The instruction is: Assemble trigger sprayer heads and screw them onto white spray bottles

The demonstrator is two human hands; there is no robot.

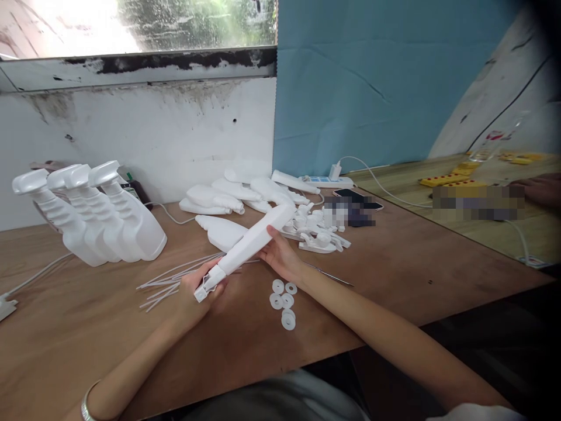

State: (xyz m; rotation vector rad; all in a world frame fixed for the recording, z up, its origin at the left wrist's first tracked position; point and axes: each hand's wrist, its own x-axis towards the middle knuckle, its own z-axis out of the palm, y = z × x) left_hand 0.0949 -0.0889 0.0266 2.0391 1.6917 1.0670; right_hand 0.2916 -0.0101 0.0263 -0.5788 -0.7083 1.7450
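Note:
A white plastic spray bottle (249,242) is held up at a slant above the table, seen along its narrow side. Its trigger-head end points down toward me. My left hand (197,290) is closed around that end, where some inner parts of the head show. Farther up, my right hand (280,255) grips the body, its thumb on the near side and its other fingers underneath, partly hidden. Thin white tubes (175,279) lie loosely beside my left hand. Several white ring washers (287,301) rest below my right forearm.
Upright spray bottles (131,228) stand in a row at left. White bottles (210,199) lie at the back, beside a pile of small spray-head parts (322,231). Tweezers-like metal tool (331,276), phone (357,197) and power strip (324,181) are to the right. Another person's hand (541,190) shows far right.

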